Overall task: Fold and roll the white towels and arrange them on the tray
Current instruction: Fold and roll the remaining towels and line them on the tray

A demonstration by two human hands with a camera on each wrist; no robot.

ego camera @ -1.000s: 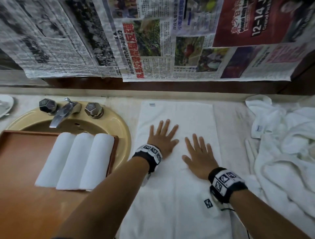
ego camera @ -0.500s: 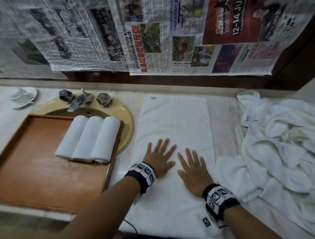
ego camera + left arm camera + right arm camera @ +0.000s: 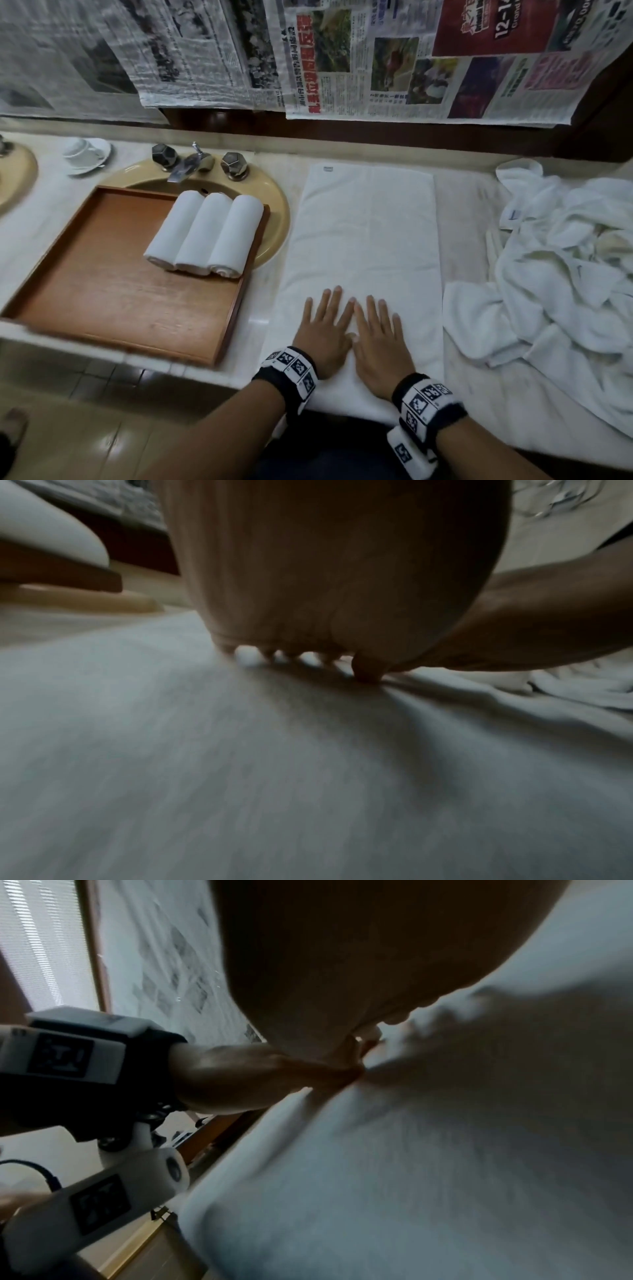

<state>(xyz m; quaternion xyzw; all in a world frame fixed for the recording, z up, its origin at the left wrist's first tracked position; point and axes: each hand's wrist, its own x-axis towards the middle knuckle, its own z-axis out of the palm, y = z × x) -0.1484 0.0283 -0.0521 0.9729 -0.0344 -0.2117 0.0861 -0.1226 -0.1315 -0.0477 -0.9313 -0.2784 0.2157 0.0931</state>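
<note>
A white towel (image 3: 366, 240), folded into a long strip, lies flat on the counter, running away from me. My left hand (image 3: 325, 329) and right hand (image 3: 376, 334) press flat on its near end, side by side, fingers straight and spread. In the left wrist view the left hand (image 3: 325, 588) lies palm down on the towel (image 3: 240, 750); the right wrist view shows the right hand (image 3: 342, 961) on the towel (image 3: 445, 1150). Three rolled white towels (image 3: 205, 234) lie side by side at the far right of a wooden tray (image 3: 102, 298).
The tray sits partly over a beige sink (image 3: 274, 219) with a metal tap (image 3: 186, 166). A heap of loose white towels (image 3: 565, 274) fills the counter on the right. A cup and saucer (image 3: 85, 154) stand at the back left. Newspapers (image 3: 308, 51) cover the wall.
Both hands have slid along the towel toward me, from its middle to its near end, and have come closer together. The camera has pulled back and tilted.
</note>
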